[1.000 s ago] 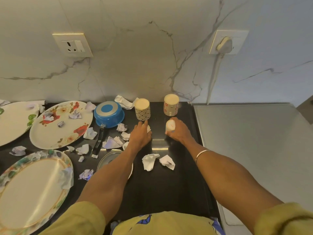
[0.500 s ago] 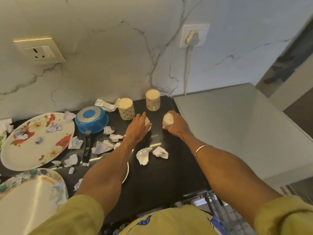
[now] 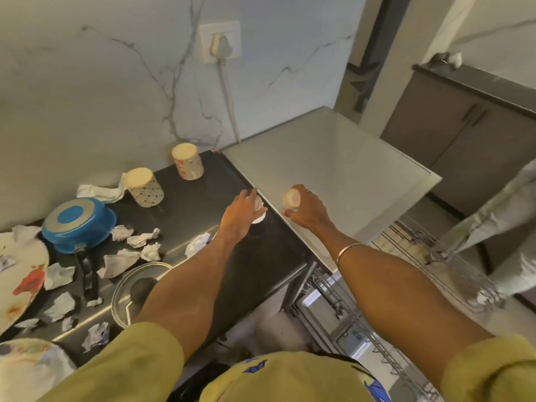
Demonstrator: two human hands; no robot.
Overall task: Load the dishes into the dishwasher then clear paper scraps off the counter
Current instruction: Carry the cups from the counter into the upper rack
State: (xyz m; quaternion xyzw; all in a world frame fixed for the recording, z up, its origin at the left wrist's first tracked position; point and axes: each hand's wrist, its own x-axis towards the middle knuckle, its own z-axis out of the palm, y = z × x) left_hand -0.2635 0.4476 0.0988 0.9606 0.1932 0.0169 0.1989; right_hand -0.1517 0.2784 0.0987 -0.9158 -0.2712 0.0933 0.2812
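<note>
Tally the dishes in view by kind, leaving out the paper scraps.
Cup: 4, including one in the left hand and one in the right hand
Pan: 1
Plate: 2
Lid: 1
Total: 8

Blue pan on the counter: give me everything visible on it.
The blue pan sits upside down on the black counter, at the left. Its body looks glossy blue, probably enamel or coated metal, with a flat base showing a grey ring around a blue centre. A black handle runs from its near side toward the camera, lying along the counter. Crumpled paper scraps lie close around it, and a floral plate is just to its left. Neither hand touches it.
</note>
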